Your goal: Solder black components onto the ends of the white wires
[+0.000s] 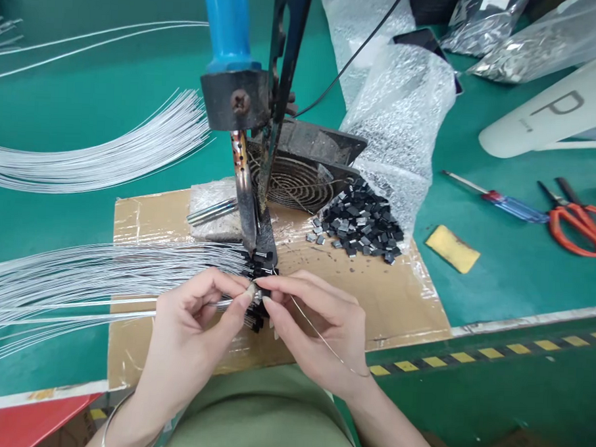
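My left hand [194, 331] is closed in a pinch on a white wire [221, 304], its fingertips just below the soldering iron's tip. My right hand [323, 323] is closed too, its fingertips meeting the left ones at a tiny part I cannot make out. A thin solder wire [317, 331] runs between its fingers and across the palm to the wrist. Above both hands, the soldering iron [245, 188] is clamped tip down. Many white wires [178, 264] with small black ends [259, 258] lie beneath and left of the tip.
A pile of small black parts [362, 223] lies on the cardboard [335, 284] before a dark fan [300, 177]. Another white wire bundle [93, 165] is at left. To the right are a yellow sponge [452, 249], a screwdriver [501, 201], orange-handled pliers [577, 226] and bubble wrap [396, 116].
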### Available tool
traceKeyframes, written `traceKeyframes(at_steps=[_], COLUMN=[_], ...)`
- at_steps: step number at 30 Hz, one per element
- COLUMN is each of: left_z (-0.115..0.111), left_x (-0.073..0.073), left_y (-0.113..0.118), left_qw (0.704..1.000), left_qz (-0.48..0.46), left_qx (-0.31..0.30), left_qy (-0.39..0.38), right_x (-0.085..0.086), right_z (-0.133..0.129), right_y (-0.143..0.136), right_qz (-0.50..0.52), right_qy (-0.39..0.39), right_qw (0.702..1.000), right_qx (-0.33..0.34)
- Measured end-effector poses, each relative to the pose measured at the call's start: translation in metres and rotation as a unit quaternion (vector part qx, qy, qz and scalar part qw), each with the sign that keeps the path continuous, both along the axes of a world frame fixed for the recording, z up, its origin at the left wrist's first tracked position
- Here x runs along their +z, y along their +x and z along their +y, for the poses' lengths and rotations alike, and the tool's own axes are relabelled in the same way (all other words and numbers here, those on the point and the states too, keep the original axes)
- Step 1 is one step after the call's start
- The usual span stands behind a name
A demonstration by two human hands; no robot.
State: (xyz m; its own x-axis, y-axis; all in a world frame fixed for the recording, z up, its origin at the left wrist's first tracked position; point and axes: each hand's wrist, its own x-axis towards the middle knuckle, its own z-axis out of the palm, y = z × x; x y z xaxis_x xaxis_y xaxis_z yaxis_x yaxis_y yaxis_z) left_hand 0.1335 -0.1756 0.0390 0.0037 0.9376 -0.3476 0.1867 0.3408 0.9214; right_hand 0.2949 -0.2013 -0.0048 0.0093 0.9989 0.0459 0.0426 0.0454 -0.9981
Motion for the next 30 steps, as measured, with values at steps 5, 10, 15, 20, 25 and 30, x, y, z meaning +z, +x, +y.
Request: traceKeyframes(at_steps=[5,10,15,20,25,30], left_z=[0.0,0.0,0.005,0.014,0.02,0.023], left_x=[-0.002,-0.002,-0.003,-0.004,-0.007,-0.008], left_y=[0.001,0.004,0.003,-0.003,-0.004,-0.002], left_qw=[1.0,0.999,1.0,0.999,0.997,0.997], left_qz=[-0.017,-0.031,-0.006,0.029,0.044,0.038], left_qx=[0.012,0.021,0.017,-0.016,-0.015,-0.013], left_qy=[-0.001,0.009,0.018,0.041,0.06,0.069], right_x=[-0.001,-0.004,-0.004,0.003,0.008,0.009], right_z=[-0.001,-0.004,-0.009,-0.006,0.001,0.009], right_y=[0.001,0.001,0.004,0.006,0.009,0.007], right_qz=[-0.001,0.016,0.011,0.0,-0.086,-0.063], right_qy=[-0.006,-0.015,-0.041,-0.075,-0.044,-0.035], right_qw=[1.0,1.0,0.999,0.997,0.995,0.997], right_qx=[0.007,0.012,-0.015,0.001,-0.028,-0.033])
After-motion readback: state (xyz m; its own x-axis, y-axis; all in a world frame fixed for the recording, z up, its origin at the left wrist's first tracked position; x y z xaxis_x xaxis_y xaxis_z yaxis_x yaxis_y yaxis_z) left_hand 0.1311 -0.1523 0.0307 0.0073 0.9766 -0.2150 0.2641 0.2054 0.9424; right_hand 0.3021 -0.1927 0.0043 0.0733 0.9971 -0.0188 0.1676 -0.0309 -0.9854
